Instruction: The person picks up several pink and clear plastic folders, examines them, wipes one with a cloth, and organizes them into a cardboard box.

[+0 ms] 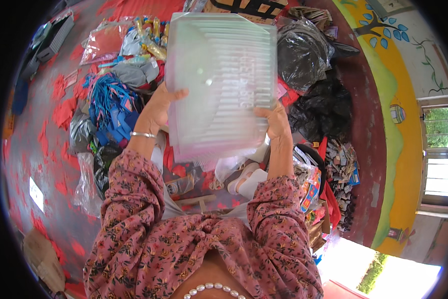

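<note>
A stack of translucent plastic document folders (220, 82), pale green on top with pink edges below, is held up in front of me, somewhat blurred. My left hand (160, 106) grips its left edge, the thumb lying over the top face. On the right edge, my right hand (276, 119) has its thumb over the face and its fingers behind, partly hidden. The upper folder bears large writing and a round snap button. What lies directly under the stack is hidden.
Blue braided cords with tags (111, 104), grey cloth (136, 73) and clear plastic bags (86, 183) lie at left. Black plastic bags (302, 52) and a heap of small packets (342, 160) line the right wall. A cardboard box (242, 17) stands beyond the folders.
</note>
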The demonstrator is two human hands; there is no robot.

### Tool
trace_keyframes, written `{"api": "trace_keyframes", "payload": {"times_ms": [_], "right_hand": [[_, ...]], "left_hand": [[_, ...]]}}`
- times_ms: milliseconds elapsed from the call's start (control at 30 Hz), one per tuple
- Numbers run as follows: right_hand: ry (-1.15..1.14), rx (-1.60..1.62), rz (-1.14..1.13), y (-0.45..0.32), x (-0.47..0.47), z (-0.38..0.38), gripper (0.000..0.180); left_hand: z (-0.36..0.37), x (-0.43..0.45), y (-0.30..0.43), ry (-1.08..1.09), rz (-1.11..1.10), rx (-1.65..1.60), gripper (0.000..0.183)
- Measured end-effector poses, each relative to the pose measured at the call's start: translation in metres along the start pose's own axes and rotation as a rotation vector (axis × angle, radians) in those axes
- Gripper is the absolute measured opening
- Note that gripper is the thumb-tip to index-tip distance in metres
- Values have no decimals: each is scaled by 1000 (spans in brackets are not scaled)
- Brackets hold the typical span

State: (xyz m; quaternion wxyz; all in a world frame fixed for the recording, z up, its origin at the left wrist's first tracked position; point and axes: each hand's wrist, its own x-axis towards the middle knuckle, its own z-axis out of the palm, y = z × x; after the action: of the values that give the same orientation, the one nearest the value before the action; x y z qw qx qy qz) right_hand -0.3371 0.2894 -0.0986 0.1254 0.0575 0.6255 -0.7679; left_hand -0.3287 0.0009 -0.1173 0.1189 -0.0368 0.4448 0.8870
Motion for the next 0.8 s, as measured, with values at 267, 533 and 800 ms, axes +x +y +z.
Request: {"api": "trace_keyframes", "payload": {"times_ms": [267, 533, 800], "right_hand": [[-87, 51, -250, 9, 1, -29, 76], [-24, -202, -254, -15, -7, -4, 51], [-288, -223, -281, -6, 13, -20, 29]], "left_hand": [[26, -9, 5, -190, 46, 92, 47], [13, 0, -4, -225, 121, 234, 55], [1, 9, 4, 33, 372, 453, 37]]}}
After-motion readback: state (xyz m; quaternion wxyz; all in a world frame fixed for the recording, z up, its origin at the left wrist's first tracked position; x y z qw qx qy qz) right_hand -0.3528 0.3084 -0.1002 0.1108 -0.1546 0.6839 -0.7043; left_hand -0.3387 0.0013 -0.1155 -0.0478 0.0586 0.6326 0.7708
